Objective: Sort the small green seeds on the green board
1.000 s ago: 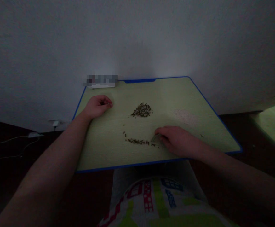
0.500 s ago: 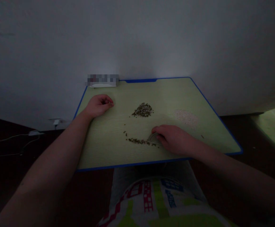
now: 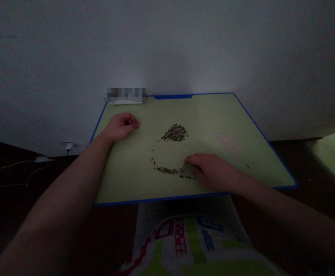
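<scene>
My right hand (image 3: 210, 170) grips a clear half-round piece that looks like a protractor (image 3: 187, 168), its edge down on the table. Along that edge runs a thin curved line of small dark grains (image 3: 167, 170), with a few strays at its left end. Farther back lies a heap of dark grains mixed with pale ones (image 3: 175, 133). My left hand (image 3: 123, 125) rests on the table to the left of the heap, fingers curled and thumb against them; whether anything is pinched there cannot be made out.
The light table (image 3: 127, 188) has a blue rim and stands against a wall. A patch of pale grains (image 3: 228, 143) lies at the right, near a small dark sliver (image 3: 248, 166). A white box (image 3: 127, 102) is at the back left corner. A plug and cables (image 3: 43, 160) are left of the table.
The clear piece and my right hand have shifted very slightly among the grains, leaving a small gap in the line beside it. My left hand stays where it was.
</scene>
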The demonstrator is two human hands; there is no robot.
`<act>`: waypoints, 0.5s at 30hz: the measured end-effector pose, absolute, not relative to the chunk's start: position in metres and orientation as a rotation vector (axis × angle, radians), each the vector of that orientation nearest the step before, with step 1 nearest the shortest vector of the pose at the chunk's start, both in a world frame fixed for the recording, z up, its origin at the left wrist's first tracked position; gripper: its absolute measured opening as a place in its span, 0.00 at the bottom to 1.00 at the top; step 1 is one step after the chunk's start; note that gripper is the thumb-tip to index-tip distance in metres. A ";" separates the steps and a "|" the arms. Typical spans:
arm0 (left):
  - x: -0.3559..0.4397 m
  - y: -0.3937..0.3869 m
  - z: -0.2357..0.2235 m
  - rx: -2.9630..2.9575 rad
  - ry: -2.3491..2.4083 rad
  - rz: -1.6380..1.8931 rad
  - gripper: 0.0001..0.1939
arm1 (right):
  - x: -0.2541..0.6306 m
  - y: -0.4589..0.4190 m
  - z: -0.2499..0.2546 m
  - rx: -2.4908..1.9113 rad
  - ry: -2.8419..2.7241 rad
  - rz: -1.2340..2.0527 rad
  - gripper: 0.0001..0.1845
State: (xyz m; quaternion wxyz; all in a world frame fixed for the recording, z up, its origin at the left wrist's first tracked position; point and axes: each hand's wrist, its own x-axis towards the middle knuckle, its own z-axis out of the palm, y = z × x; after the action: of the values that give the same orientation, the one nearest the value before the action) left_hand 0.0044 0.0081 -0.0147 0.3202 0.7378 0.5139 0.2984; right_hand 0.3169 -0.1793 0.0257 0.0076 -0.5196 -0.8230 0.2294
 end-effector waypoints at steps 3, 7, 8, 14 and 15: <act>0.004 0.009 -0.016 1.934 1.360 0.787 0.10 | 0.315 -0.183 0.025 -1.626 -2.590 0.700 0.17; 0.004 0.009 -0.015 1.924 1.372 0.777 0.10 | 0.312 -0.189 0.025 -1.582 -2.626 0.734 0.17; 0.005 0.008 -0.015 1.923 1.379 0.774 0.10 | 0.311 -0.191 0.025 -1.577 -2.629 0.743 0.17; 0.006 0.007 -0.013 1.903 1.369 0.787 0.08 | 0.311 -0.201 0.023 -1.478 -2.636 0.788 0.18; 0.006 0.007 -0.014 1.897 1.364 0.791 0.09 | 0.311 -0.203 0.022 -1.463 -2.632 0.793 0.18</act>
State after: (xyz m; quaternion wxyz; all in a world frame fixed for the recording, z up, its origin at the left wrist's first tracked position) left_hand 0.0059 0.0068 -0.0140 0.3310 0.7257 0.5218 0.3026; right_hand 0.3109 -0.2026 0.0225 0.0136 -0.4698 -0.8452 0.2546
